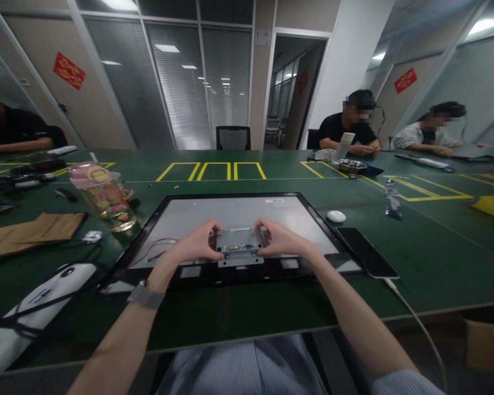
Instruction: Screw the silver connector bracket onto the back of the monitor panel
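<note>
Between both hands is a grey metal bracket box (pixel 239 241) with video ports along its near side. My left hand (pixel 200 241) grips its left end, thumb near the front edge and fingers behind. At the opposite end, my right hand (pixel 278 238) closes on it in the same manner. Under the box lies a flat display panel (pixel 230 206) with a black frame and a grey back. Thin wires (pixel 154 249) run over the panel to the left of my hand. Whether the box touches the panel cannot be made out.
A pink-lidded bottle (pixel 102 195), a brown paper bag (pixel 37 233) and a white power strip (pixel 45 302) are on the left. Rightward lie a phone (pixel 366 252) with a cable and a white case (pixel 336 216). Several people sit across the green table (pixel 444 252).
</note>
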### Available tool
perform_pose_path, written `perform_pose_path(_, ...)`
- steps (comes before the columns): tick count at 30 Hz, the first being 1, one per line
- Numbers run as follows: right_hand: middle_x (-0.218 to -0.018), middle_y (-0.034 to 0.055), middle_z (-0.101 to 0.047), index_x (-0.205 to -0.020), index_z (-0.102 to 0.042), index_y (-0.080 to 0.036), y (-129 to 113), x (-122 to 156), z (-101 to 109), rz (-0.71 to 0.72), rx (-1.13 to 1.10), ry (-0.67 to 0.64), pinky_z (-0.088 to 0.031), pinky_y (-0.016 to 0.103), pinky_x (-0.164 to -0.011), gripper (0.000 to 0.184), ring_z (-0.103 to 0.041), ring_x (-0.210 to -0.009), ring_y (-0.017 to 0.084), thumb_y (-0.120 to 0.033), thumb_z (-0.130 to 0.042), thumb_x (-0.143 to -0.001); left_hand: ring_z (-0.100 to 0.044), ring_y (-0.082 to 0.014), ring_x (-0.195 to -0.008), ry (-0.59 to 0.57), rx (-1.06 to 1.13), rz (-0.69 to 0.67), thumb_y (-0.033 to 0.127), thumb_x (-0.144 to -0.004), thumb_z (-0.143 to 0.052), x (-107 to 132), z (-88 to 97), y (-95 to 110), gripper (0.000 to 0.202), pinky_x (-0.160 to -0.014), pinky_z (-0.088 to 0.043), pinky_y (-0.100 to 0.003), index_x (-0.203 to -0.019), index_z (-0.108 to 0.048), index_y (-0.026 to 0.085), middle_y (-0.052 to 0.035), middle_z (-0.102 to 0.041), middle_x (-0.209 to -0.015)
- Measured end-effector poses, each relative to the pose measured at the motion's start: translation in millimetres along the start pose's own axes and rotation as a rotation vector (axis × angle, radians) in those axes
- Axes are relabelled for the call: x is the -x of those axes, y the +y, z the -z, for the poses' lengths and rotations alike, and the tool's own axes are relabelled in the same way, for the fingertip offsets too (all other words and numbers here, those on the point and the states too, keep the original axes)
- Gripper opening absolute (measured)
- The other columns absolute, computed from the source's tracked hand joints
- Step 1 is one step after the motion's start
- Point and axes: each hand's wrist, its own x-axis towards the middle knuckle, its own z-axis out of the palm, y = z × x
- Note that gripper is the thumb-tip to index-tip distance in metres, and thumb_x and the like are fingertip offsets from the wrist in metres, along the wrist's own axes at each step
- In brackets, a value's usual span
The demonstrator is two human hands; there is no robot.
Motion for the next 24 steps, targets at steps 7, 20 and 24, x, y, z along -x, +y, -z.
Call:
perform_pose_path(7,-0.095,0.0015,-0.053,-0.103,-0.048,-0.02,2.2,-0.5,0.8,-0.017,0.023,-0.025,-0.039,0.026,-0.065,0.05,-0.05,-0.073,0.015,-0.024,-0.076,-0.062,-0.058,-0.021,-0.086,-0.013,-0.007,0.004,0.04,-0.054,-0.075,0.0,-0.2,1.1,0.06,-0.073,-0.044,-0.03,-0.104,-0.051,0.018,-0.0041,-0.059,-0.101)
perform_pose_path(20,-0.095,0.0026,-0.053,-0.1,-0.05,-0.019,-2.8,0.1,3.6,-0.003,0.082,-0.056,-0.04,0.028,-0.069,0.045,-0.05,-0.077,0.017,-0.023,-0.075,-0.063,-0.058,-0.0229,-0.089,-0.022,-0.049,-0.003,0.042,-0.055,-0.076,-1.8,-2.3,-2.4,0.061,-0.075,-0.044,-0.031,-0.105,-0.051,0.018,-0.0051,-0.06,-0.1)
perform_pose_path(24,-0.097,0.0032,-0.053,-0.1,-0.05,-0.019,-5.7,1.5,4.4,-0.008,0.094,-0.034,-0.04,0.028,-0.071,0.046,-0.051,-0.081,0.018,-0.022,-0.075,-0.062,-0.057,-0.0239,-0.092,0.006,-0.081,-0.009,0.043,-0.054,-0.076,-2.0,-2.0,-0.2,0.061,-0.076,-0.044,-0.032,-0.105,-0.052,0.018,-0.0058,-0.06,-0.104)
